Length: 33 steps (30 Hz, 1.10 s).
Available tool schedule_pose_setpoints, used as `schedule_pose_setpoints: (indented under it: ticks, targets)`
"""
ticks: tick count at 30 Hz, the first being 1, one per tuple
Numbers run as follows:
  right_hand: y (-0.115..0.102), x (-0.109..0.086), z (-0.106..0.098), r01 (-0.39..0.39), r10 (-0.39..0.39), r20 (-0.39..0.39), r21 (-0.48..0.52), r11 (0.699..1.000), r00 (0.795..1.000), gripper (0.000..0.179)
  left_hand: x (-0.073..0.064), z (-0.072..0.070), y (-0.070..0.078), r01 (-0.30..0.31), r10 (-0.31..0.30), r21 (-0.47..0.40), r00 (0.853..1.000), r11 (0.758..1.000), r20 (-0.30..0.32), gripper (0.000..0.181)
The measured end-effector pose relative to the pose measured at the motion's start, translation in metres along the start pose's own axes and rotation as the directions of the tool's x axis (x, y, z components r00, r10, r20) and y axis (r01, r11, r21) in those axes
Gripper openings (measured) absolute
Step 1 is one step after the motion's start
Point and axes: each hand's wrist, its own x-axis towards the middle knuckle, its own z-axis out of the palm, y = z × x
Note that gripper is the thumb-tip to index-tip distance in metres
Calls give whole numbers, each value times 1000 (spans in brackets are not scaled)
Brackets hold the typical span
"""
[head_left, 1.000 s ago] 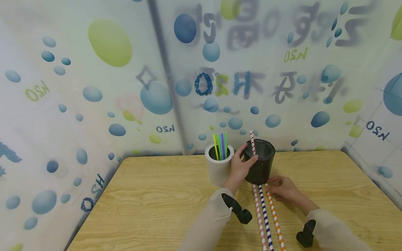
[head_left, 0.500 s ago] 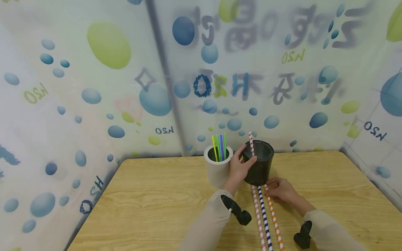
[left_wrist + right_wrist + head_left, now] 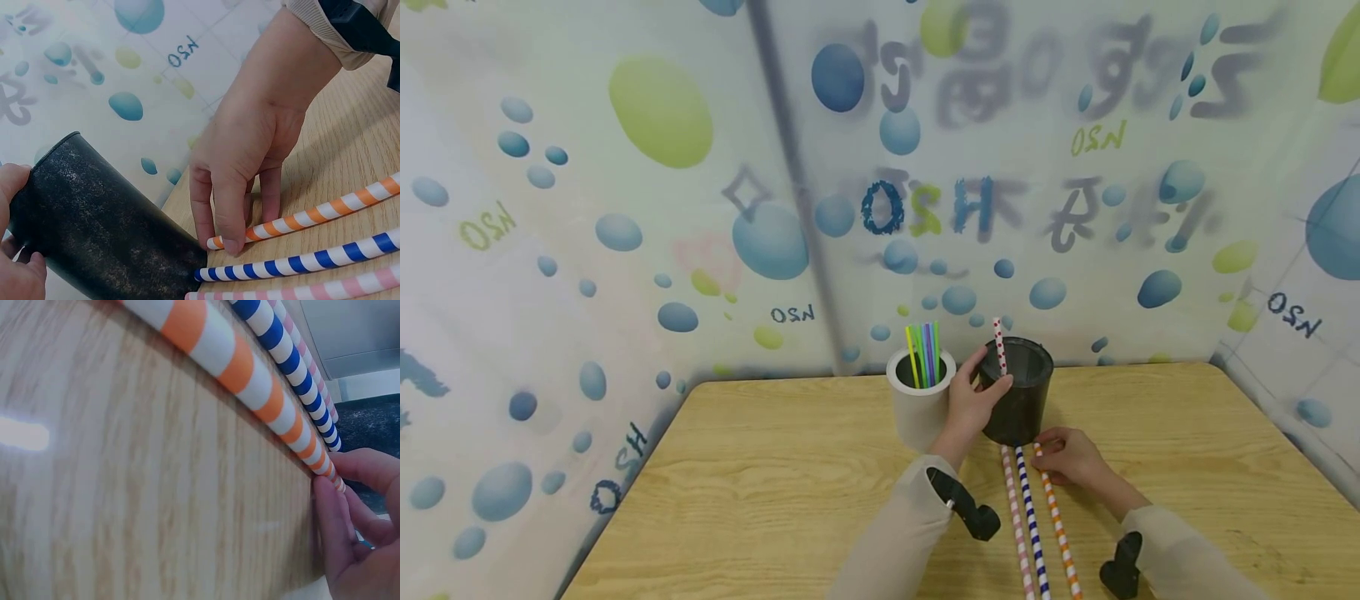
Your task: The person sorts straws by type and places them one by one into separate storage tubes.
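Observation:
In the head view my left hand (image 3: 973, 404) grips the side of a black cup (image 3: 1026, 408) near the back of the table, thumb and fingers spread around it. A white paper straw with red dots (image 3: 998, 335) stands inside that cup. My right hand (image 3: 1075, 458) pinches the far end of an orange-and-white striped paper straw (image 3: 1060, 533) lying on the table, just beside the cup's base. The right wrist view shows thumb and finger on either side of the straw's tip (image 3: 334, 478). Blue-and-white (image 3: 281, 265) and pink-and-white (image 3: 312, 292) striped straws lie alongside, their ends at the cup's base.
Left of the black cup stands a white cup (image 3: 917, 421) with several thin coloured straws (image 3: 928, 354) in it, close to my left hand. The wooden table (image 3: 760, 475) meets a patterned curtain (image 3: 700, 208) at its back edge.
The head view has shifted slightly. My left hand stays on the black cup, and my right hand stays at the orange straw's far end with hardly any movement.

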Motion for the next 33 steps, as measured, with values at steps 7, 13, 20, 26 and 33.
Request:
schedule_pose_setpoints:
  ticks: [7, 13, 20, 26, 33]
  targets:
    - [1, -1, 1, -6, 6, -19, 36, 999, 1000, 44, -1, 0, 1, 0, 0, -6, 1000, 1000, -2, 55]
    - [2, -1, -4, -5, 6, -12, 102, 995, 1000, 45, 0, 0, 1, -5, 5, -6, 1000, 1000, -9, 55]
    - [1, 0, -16, 28, -32, 26, 151, 988, 999, 47, 1, 1, 0, -8, 9, 2, 1000, 1000, -11, 55]
    - [-12, -3, -24, 39, -42, 8, 198, 979, 999, 48, 1, 1, 2, -6, 6, -7, 1000, 1000, -9, 56]
    - [-27, -4, -36, 51, -45, -30, 269, 962, 999, 51, 1, 1, 2, 2, -2, -9, 1000, 1000, -13, 55]
